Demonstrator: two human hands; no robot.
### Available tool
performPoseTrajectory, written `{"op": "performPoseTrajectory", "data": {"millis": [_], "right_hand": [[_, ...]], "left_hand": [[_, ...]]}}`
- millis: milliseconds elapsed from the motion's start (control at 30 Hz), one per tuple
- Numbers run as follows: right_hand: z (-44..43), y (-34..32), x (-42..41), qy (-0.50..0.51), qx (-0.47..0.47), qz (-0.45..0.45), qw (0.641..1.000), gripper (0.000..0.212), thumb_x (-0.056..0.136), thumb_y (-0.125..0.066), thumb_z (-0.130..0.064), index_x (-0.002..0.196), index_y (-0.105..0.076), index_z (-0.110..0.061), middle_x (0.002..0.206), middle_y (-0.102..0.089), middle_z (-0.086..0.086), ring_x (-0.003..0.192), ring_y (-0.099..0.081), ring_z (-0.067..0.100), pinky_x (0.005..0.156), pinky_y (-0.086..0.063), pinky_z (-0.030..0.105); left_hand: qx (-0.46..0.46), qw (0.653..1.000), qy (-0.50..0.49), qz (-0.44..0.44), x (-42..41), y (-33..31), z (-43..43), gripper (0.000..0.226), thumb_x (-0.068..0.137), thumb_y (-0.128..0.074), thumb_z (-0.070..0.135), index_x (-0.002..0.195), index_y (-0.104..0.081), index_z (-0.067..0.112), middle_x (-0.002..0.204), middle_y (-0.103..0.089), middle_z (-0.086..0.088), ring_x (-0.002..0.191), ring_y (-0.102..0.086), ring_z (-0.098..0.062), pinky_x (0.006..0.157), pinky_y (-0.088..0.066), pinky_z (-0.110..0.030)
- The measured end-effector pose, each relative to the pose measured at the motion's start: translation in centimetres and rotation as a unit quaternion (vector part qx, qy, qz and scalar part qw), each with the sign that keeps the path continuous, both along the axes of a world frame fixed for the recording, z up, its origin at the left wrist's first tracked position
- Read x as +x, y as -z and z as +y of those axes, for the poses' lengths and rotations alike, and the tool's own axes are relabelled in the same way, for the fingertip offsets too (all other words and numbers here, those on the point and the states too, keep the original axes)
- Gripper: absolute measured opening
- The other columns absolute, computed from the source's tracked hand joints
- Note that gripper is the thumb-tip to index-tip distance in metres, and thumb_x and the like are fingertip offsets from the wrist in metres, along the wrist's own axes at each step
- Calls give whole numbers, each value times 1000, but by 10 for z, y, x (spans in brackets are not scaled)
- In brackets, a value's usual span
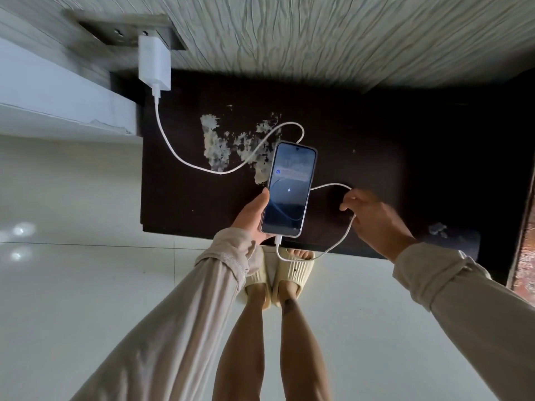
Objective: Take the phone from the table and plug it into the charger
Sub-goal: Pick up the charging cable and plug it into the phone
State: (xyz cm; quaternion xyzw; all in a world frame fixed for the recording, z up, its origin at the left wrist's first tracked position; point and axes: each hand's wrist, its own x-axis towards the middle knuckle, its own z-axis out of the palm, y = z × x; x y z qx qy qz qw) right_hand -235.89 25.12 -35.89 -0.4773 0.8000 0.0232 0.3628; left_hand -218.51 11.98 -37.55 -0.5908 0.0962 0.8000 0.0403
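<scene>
My left hand (252, 215) grips a dark phone (288, 189) by its left edge, screen lit and facing up, above the dark table (362, 157). A white cable (185, 157) runs from the white charger (154, 63), plugged into a wall socket (121, 33), across the table, behind the phone, and loops round to the phone's bottom port, where its plug (278, 240) is seated. My right hand (373, 219) hovers right of the phone with fingers loosely curled around the cable loop.
The table top has a worn pale patch (231, 143) in the middle and a small dark object (438, 228) near its front right edge. A textured wall lies behind. My feet in cream slippers (292, 270) stand on the glossy white tile floor.
</scene>
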Motion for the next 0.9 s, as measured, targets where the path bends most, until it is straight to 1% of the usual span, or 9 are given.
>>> {"op": "performPoseTrajectory", "data": {"millis": [167,267,333,400,533,600,667,767,900], "right_hand": [[5,5,-2,-14,-13,22,1000,39,73,-52,15,99,-69,-8,114,-63,6,107,-57,25,78,-50,30],[6,6,-4,-19,-18,23,999,39,69,-54,17,95,-70,-7,110,-66,7,104,-59,28,77,-52,32],[6,6,-3,-21,-16,21,999,40,69,-53,18,96,-70,-7,110,-65,8,105,-59,28,77,-53,33],[6,6,-2,-17,-10,20,1000,40,71,-52,17,98,-70,-7,112,-64,8,106,-58,28,79,-53,35],[7,2,3,-18,16,13,1000,41,75,-51,15,106,-67,-9,119,-61,7,111,-55,28,87,-52,38],[8,2,4,-7,32,-2,999,43,76,-50,14,109,-65,-9,122,-59,7,110,-56,30,90,-51,38],[10,-2,5,10,52,-21,998,43,76,-49,13,110,-62,-10,123,-58,8,108,-58,32,92,-49,36],[12,-7,8,18,63,-33,997,45,75,-49,11,112,-60,-11,124,-58,8,109,-58,31,93,-49,36],[18,-12,10,19,70,-54,996,52,78,-46,14,122,-59,-11,138,-52,6,130,-45,22,112,-34,32]], "left_hand": [[-20,999,-46,-4,-9,8,3,52,98,-29,34,137,-39,3,112,-57,-13,90,-58,-22,97,-42,-39],[-59,994,-77,-48,-9,11,1,33,97,-36,26,111,-57,4,92,-66,-10,89,-58,-25,93,-44,-38],[-119,985,-19,-122,-12,9,-2,29,96,-40,20,100,-61,1,95,-68,-17,93,-60,-31,92,-48,-39],[-187,960,101,-180,-15,7,-2,40,96,-38,23,115,-56,-7,120,-59,-28,115,-54,-39,104,-41,-44],[-285,911,207,-214,-18,-6,1,48,97,-31,29,115,-55,-8,112,-58,-26,109,-54,-35,91,-38,-39],[-299,901,230,-211,-18,-10,2,49,98,-29,30,117,-56,-7,117,-58,-25,113,-53,-34,96,-38,-37],[-312,890,257,-209,-15,-14,1,48,98,-30,28,106,-60,-8,109,-59,-27,106,-55,-34,92,-39,-37],[-338,876,277,-204,-9,-18,-3,47,97,-35,24,65,-56,-3,95,-57,-36,92,-54,-41,82,-41,-40],[-276,890,306,-197,4,-25,-1,43,96,-36,28,121,-56,1,127,-59,-22,119,-53,-34,101,-39,-36]]}}
